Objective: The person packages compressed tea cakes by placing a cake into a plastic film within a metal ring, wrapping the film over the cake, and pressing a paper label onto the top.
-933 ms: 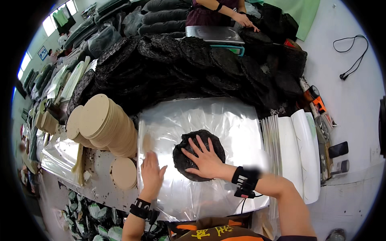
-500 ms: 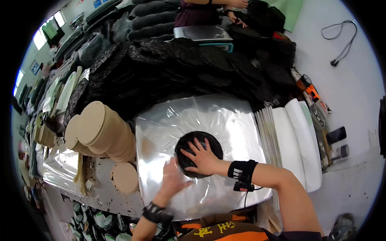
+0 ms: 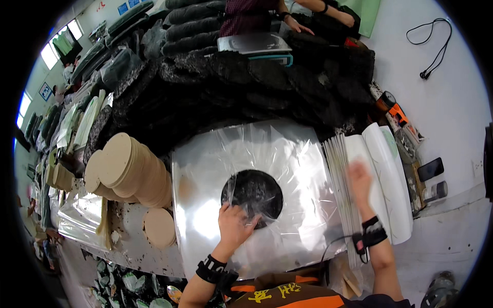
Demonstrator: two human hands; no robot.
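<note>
A round black disc (image 3: 258, 194) of pressed, dark flaky material lies on a silvery metal sheet (image 3: 200, 256). Clear plastic film (image 3: 267, 146) covers it and spreads beyond its far side. At the disc's near-left edge is my left hand (image 3: 236, 224), its fingers bent around a fold of the film and the thumb over the disc's rim. My right hand (image 3: 359, 179), smeared by motion, is over the stack of thin clear sheets (image 3: 338, 177) and the white roll (image 3: 367, 179) on the right; its fingers cannot be made out.
Tall stacks of round tan cardboard discs (image 3: 136, 167) stand left, with a loose disc (image 3: 159, 227) nearby. Black discs (image 3: 246, 84) are heaped across the back, before a scale (image 3: 254, 43). Another person's hand (image 3: 298, 24) is beyond. A phone (image 3: 430, 168) lies far right.
My right hand has left the black disc and moved right to the sheets and roll. My left hand has shifted right onto the disc's near-left edge. The other person's arms have moved.
</note>
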